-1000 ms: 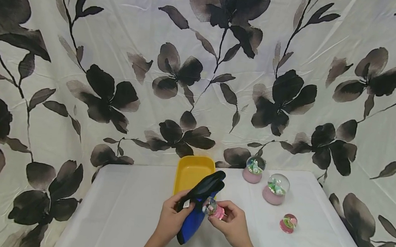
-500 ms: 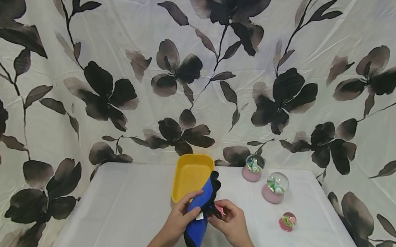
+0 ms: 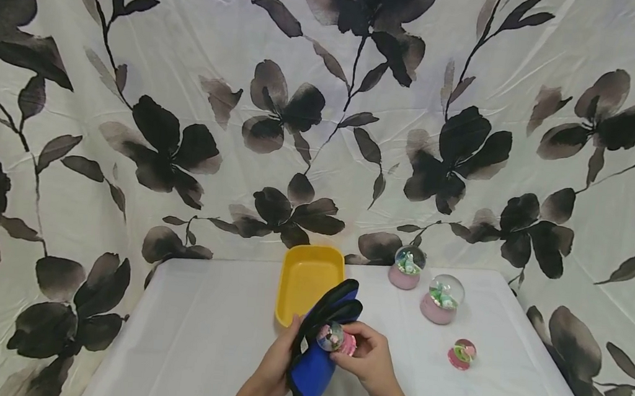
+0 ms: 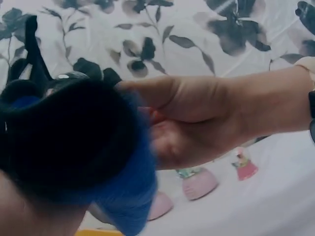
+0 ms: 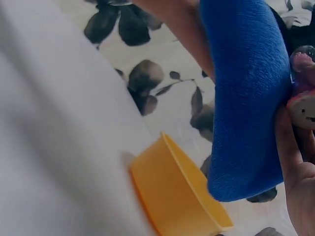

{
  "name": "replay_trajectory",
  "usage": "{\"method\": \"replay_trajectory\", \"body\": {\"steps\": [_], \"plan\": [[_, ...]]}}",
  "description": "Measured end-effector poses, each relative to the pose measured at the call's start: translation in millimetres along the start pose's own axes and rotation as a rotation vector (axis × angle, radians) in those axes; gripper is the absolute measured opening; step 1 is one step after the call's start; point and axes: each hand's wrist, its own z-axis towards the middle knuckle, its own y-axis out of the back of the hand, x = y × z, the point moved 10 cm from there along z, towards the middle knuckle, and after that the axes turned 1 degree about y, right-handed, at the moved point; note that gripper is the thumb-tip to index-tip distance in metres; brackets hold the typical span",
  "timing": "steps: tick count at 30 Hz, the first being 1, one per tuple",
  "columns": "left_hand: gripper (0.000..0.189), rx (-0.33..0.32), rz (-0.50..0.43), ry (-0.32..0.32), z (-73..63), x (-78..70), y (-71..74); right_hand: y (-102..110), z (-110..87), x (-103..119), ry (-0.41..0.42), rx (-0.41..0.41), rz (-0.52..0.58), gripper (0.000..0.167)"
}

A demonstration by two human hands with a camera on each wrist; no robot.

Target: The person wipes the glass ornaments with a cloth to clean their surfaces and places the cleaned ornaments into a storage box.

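My left hand (image 3: pixel 278 359) grips a folded blue plush cloth piece (image 3: pixel 312 371) with black trim and a small white tag, tilted over the table. Between the thumb and fingers of my right hand (image 3: pixel 372 356) is a small snow globe (image 3: pixel 331 336), its pink base towards the palm and its clear dome against the cloth. In the right wrist view the cloth (image 5: pixel 248 108) spans the frame beside the globe's pale underside (image 5: pixel 302 110). The left wrist view shows the cloth's dark inside (image 4: pixel 74 142), blurred, with the right hand (image 4: pixel 182 120) behind it.
A yellow tray (image 3: pixel 285 295) stands behind the hands on the white table (image 3: pixel 194 337). To the right are two larger snow globes with dusty-pink bases, one at the back (image 3: pixel 404 278) and one nearer (image 3: pixel 439 308). A small pink-based globe (image 3: pixel 461 355) sits closer in front.
The blue cloth turned its outer side over the globe half a second ago, and has since turned back, showing the globe's dome again. The right hand keeps hold of the globe throughout.
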Motion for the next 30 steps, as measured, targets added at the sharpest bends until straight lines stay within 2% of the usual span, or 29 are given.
{"method": "replay_trajectory", "body": {"steps": [3,6,10,12,16,19,23,26,30], "plan": [[0.063,-0.024,-0.068,-0.052,1.5,-0.4,-0.9,-2.3,-0.7,-0.7,0.030,0.027,0.056,0.043],[0.050,-0.023,-0.159,-0.101,2.8,-0.7,-6.3,-4.9,-1.3,-2.4,0.050,0.053,0.110,0.041],[0.047,-0.064,-0.261,-0.093,4.4,3.9,-9.6,-3.4,-3.9,-7.5,0.032,0.039,0.121,0.044],[0.047,-0.073,-0.260,-0.103,4.3,3.9,-11.1,-2.3,-5.2,-8.3,0.028,0.036,0.113,0.046],[0.038,-0.059,-0.131,-0.134,4.1,-0.2,-11.6,-0.3,-5.3,-2.8,0.062,0.048,0.064,0.043],[0.042,-0.005,-0.071,-0.095,4.3,3.0,-11.4,0.1,-2.2,4.4,0.121,0.062,0.006,0.041],[0.055,0.052,-0.099,-0.022,1.9,12.5,-11.2,-5.3,0.8,7.6,0.162,0.101,-0.004,0.042],[0.061,0.025,-0.138,-0.026,-2.4,14.3,-9.0,-7.4,-1.5,8.4,0.173,0.084,-0.038,0.043],[0.066,-0.033,-0.198,-0.038,-7.6,13.4,-7.5,-4.0,-8.0,18.4,0.244,0.008,-0.201,0.046]]}}
